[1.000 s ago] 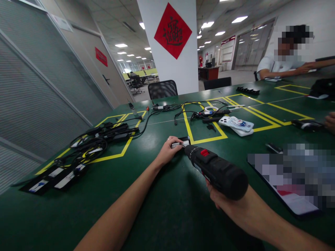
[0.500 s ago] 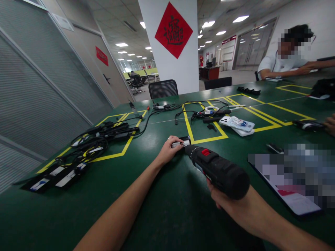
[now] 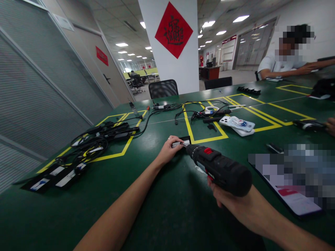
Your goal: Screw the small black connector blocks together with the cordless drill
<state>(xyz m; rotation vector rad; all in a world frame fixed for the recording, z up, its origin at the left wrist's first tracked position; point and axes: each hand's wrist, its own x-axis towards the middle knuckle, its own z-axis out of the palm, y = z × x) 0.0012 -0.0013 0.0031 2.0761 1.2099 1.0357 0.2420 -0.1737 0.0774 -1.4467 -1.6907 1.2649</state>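
In my right hand (image 3: 222, 198) is a black cordless drill (image 3: 218, 167) with a red switch on top, its handle wrapped by my fingers. The drill points away and to the left, and its bit reaches a small black and light-grey part (image 3: 186, 142) on the table. My left hand (image 3: 170, 148) grips that part from the left, thumb and fingers pressed together near the bit tip. Whether the bit touches a screw is too small to tell.
Bundled black cables and boxes (image 3: 104, 134) lie at left. Two phones (image 3: 237, 124) and more cables (image 3: 199, 114) sit beyond my hands. A mat-like flat item (image 3: 295, 200), partly blurred, lies at right. A person (image 3: 282, 66) sits at the far right; another hand (image 3: 331, 124) shows at the right edge.
The drill's rear end has shifted slightly to the right with my right hand. My left hand stays in place on the small part.
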